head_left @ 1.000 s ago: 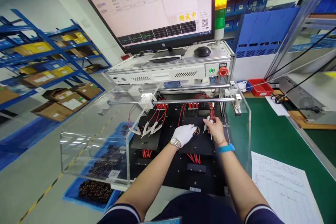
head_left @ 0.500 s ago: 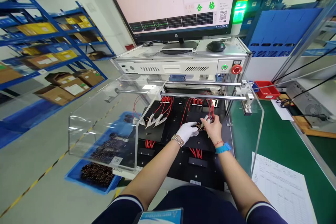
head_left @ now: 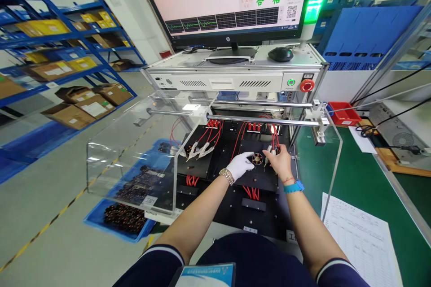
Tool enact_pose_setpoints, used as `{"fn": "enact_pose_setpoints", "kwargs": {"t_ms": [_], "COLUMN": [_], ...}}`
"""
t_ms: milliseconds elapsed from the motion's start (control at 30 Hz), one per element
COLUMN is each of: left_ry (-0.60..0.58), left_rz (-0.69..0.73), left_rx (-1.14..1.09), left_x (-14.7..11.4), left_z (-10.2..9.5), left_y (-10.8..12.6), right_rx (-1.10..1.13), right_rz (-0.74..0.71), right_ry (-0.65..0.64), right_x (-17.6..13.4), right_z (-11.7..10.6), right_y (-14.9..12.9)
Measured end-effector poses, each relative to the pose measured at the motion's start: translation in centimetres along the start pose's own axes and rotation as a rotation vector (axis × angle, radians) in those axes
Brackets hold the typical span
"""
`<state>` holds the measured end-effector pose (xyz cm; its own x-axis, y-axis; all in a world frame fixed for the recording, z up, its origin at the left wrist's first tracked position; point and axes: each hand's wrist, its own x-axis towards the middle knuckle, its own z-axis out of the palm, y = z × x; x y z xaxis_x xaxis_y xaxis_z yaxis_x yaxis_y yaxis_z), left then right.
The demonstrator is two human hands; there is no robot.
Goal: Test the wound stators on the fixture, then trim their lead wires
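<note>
Parts bin: the blue bin sits low beside the machine, heaped with small copper-wound parts; I'd guess it is there to be within reach of the left arm.
Clear cover: the acrylic cover stands tilted over the left station, probably as a shield.
Left station clips: white clips with red leads rest on the left black plate, near another wound part that they partly hide.
Left hand: the gloved left hand comes in low, fingers parted at the stator's left edge, as if to steady it; from here I can't tell whether they touch.
Wound stator: the ring-shaped stator lies flat on the right black plate, between the two hands, its round face up, which seems to leave its rim open to the clips.
Right hand: the bare right hand has its fingers closed on a bunch of white test clips, just right of the stator; bunching them likely lets one hand manage several leads.
Paper sheet: a printed form lies on the green desk, outside the machine, perhaps to stay clear of the wires.
</note>
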<state>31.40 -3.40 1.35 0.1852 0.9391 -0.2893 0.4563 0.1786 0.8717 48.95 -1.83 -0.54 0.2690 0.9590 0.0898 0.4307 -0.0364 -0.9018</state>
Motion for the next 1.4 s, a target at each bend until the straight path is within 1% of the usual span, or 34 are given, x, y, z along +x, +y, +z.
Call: {"fn": "enact_pose_setpoints", "kwargs": {"t_ms": [33, 100, 167, 200, 267, 333, 433, 533, 633, 700, 767, 833, 933, 1033, 1067, 1133, 1200, 1267, 1300, 1367, 1400], "left_ry": [-0.001, 0.034, 0.072, 0.07, 0.023, -0.027, -0.035, 0.025, 0.121, 0.148, 0.135, 0.136, 0.152, 0.092, 0.075, 0.074, 0.111, 0.126, 0.11, 0.046, 0.015], "left_rz": [0.011, 0.041, 0.108, 0.156, 0.25, 0.3, 0.278, 0.214, 0.125, 0.07, 0.047, 0.051, 0.049, 0.037, 0.042, 0.072, 0.159, 0.321, 0.414, 0.563, 0.604], "left_rx": [0.031, 0.087, 0.168, 0.231, 0.359, 0.428, 0.39, 0.34, 0.271, 0.222, 0.165, 0.101, 0.005, -0.084, -0.081, 0.044, 0.313, 0.603, 0.716, 0.854, 0.886], "left_x": [0.0, 0.1, 0.6, 1.0, 2.0, 3.1, 4.5, 4.7, 3.2, 1.6, 0.3, -0.5, -0.4, -0.2, -0.3, -0.7, -1.3, -1.7, -1.8, -1.6, -1.4], "left_z": [-0.2, -0.7, -1.3, -1.5, -1.6, -1.4, -0.9, -0.5, 0.1, 0.6, 1.1, 1.5, 1.8, 1.6, 1.4, 0.9, 0.3, -0.2, -0.4, -0.6, -0.6], "left_y": [0.0, 0.2, 0.8, 1.2, 2.0, 2.7, 3.1, 2.6, 1.4, 0.3, -0.7, -1.3, -1.7, -1.6, -1.5, -1.2, -0.7, -0.1, 0.2, 0.6, 0.8], "right_rx": [0.039, 0.153, 0.258, 0.292, 0.321, 0.331, 0.351, 0.36, 0.355, 0.342, 0.327, 0.317, 0.312, 0.302, 0.297, 0.284, 0.262, 0.237, 0.238, 0.273, 0.298], "right_rz": [0.034, 0.111, 0.163, 0.175, 0.182, 0.182, 0.181, 0.184, 0.188, 0.18, 0.168, 0.161, 0.158, 0.163, 0.165, 0.163, 0.152, 0.139, 0.14, 0.163, 0.18], "right_ry": [0.001, 0.0, 0.0, 0.002, 0.003, -0.002, -0.014, -0.017, -0.017, -0.02, -0.024, -0.027, -0.034, -0.033, -0.031, -0.035, -0.039, -0.033, -0.028, -0.025, -0.028], "right_x": [0.2, 0.4, 0.6, 0.7, 0.8, 0.7, 0.5, 0.3, 0.2, 0.1, 0.1, 0.1, 0.1, 0.0, 0.0, -0.1, -0.1, 0.0, 0.0, 0.0, 0.1], "right_z": [0.0, 0.0, 0.0, 0.1, 0.1, 0.1, 0.1, 0.2, 0.4, 0.6, 0.7, 0.8, 0.8, 0.8, 0.8, 0.8, 0.8, 0.7, 0.6, 0.6, 0.6], "right_y": [0.1, 0.2, 0.3, 0.3, 0.2, 0.2, -0.1, -0.2, -0.2, -0.1, -0.1, 0.0, 0.0, 0.1, 0.2, 0.2, 0.3, 0.4, 0.5, 0.5, 0.5]}}
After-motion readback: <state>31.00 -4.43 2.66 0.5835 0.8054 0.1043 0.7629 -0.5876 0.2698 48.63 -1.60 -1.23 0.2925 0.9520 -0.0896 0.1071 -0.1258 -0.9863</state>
